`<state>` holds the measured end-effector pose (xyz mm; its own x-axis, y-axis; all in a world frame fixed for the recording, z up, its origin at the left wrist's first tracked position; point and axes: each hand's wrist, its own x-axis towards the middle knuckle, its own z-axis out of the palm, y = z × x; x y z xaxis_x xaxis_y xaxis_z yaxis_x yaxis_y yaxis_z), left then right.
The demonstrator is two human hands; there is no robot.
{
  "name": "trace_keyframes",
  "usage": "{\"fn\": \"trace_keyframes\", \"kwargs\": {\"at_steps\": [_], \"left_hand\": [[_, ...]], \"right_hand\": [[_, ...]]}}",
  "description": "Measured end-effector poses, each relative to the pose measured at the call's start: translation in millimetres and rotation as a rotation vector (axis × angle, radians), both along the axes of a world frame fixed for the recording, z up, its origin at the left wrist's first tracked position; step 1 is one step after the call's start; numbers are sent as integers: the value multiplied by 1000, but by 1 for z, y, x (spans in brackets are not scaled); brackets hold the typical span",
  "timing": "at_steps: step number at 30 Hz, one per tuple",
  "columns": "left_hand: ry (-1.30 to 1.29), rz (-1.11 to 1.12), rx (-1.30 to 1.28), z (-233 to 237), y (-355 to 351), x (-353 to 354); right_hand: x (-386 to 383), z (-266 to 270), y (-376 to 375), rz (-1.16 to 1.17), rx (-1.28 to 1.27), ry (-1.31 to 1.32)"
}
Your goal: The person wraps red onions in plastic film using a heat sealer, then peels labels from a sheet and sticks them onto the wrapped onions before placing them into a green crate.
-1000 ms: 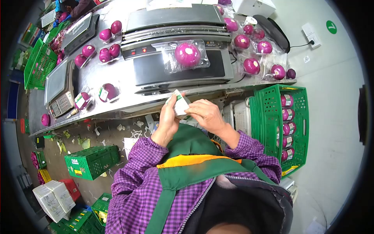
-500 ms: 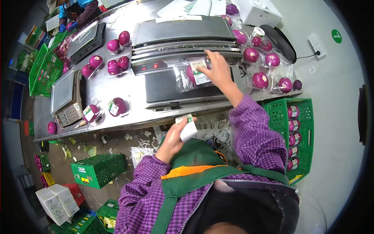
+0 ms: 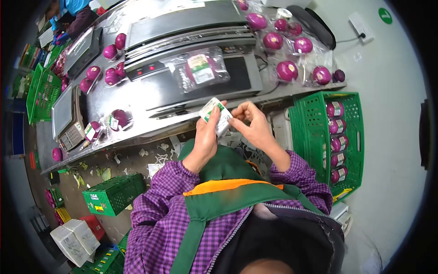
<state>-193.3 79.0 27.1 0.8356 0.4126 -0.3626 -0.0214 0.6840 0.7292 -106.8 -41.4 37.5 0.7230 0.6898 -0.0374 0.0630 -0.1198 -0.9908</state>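
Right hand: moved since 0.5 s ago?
Yes. The right hand has come off the bagged onion on the sealing machine, back toward the body, to the label stack in the left hand.

A bagged onion [image 3: 200,69] lies on the sealer [image 3: 196,91] at mid-counter [image 3: 102,98], with loose onions [image 3: 287,71] to its right and a scale [image 3: 64,112] to its left. Before the sealer, the left hand [image 3: 205,141] holds a label roll [image 3: 214,116], the right hand [image 3: 253,125] just beside it. Further right, a crate [image 3: 315,118] holds packs [image 3: 336,144].
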Motion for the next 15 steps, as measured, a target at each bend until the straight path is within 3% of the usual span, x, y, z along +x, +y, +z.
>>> {"fn": "trace_keyframes", "kwargs": {"at_steps": [1, 3, 6, 9, 13, 15], "left_hand": [[14, -37, -14, 4, -7, 6], [-39, -90, -238, -4, -8, 22], [-3, -124, -205, 6, -28, 50], [-1, -297, -30, 8, -68, 70], [38, -401, 9, 11, -117, 83], [43, -462, 65, -2, -128, 92]], "right_hand": [[-1, -5, -17, 5, 21, 119], [7, -4, -57, 122, -38, 39], [16, 1, -112, 164, -6, 36], [24, 16, -141, 116, 93, -6], [37, 19, -170, -21, -28, -270], [43, 12, -184, -22, -111, -582]]}}
